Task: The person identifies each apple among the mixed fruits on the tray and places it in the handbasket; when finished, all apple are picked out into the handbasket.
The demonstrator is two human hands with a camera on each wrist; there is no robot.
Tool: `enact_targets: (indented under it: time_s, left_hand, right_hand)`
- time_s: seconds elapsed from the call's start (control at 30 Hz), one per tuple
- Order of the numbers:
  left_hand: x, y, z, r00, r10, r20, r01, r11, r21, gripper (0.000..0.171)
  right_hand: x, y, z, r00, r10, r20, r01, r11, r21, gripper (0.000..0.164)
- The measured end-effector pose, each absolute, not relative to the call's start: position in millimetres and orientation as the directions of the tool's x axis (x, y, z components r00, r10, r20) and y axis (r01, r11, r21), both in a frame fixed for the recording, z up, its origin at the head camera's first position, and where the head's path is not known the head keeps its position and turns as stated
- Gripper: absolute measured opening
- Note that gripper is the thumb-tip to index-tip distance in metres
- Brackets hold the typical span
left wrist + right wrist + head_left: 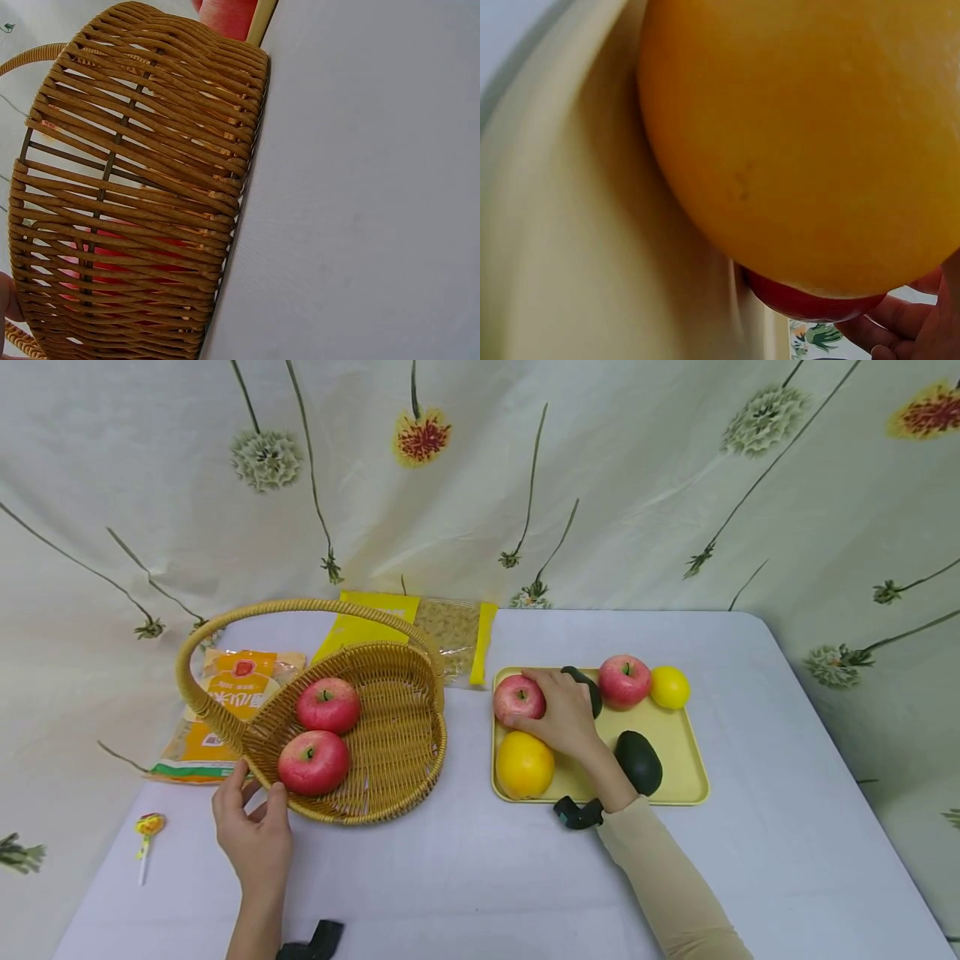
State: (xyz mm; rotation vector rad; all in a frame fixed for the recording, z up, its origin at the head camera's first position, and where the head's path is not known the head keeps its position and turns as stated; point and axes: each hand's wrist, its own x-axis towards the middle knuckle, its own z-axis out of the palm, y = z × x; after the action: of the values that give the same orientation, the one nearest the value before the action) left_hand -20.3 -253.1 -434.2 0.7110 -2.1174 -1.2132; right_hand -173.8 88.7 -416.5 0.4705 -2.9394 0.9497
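My left hand (255, 835) holds the near-left rim of a wicker basket (397, 735), thumb and fingers either side of the edge. Two red apples (327, 705) lie in the basket's left half; red shows through its weave (150, 187) in the left wrist view. Over the yellow tray (686, 777), my right hand (566, 714) grips another red apple (519, 698) at the tray's back left corner. In front of that apple sits an orange (522, 766). In the right wrist view the orange (802, 135) fills much of the picture, hiding most of the gripped apple (810, 301).
Also on the tray are a red apple (625, 682), a lemon (670, 687) and two dark green avocados (638, 762), one partly behind my right hand. Behind the basket lie a yellow packet (450, 635) and an orange packet (232, 693). A lollipop (149, 828) lies at left.
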Motion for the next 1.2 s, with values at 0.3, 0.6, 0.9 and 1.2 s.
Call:
enact_targets:
  time_s: [0.3,0.6,0.9,1.2]
  left_hand:
    - [-20,-254,-434,-0.684,-0.692,0.232,-0.135,0.432,0.892,0.051]
    - [-21,-253,-433,-0.684,-0.694,0.224,-0.147,0.432,0.890,0.051]
    - [-20,-253,-433,-0.685,-0.695,0.217,-0.157,0.432,0.888,0.051]
    - [-20,-253,-433,-0.683,-0.699,0.213,-0.168,0.434,0.885,0.051]
  right_hand:
    - [-175,88,-414,-0.951,-0.286,0.120,-0.304,0.779,-0.548,0.074]
    - [-175,85,-416,-0.951,-0.268,0.154,-0.307,0.764,-0.567,0.074]
    - [-177,89,-420,-0.943,-0.252,0.217,-0.333,0.724,-0.605,0.071]
    - [-172,95,-408,-0.933,-0.216,0.287,-0.356,0.654,-0.668,0.069]
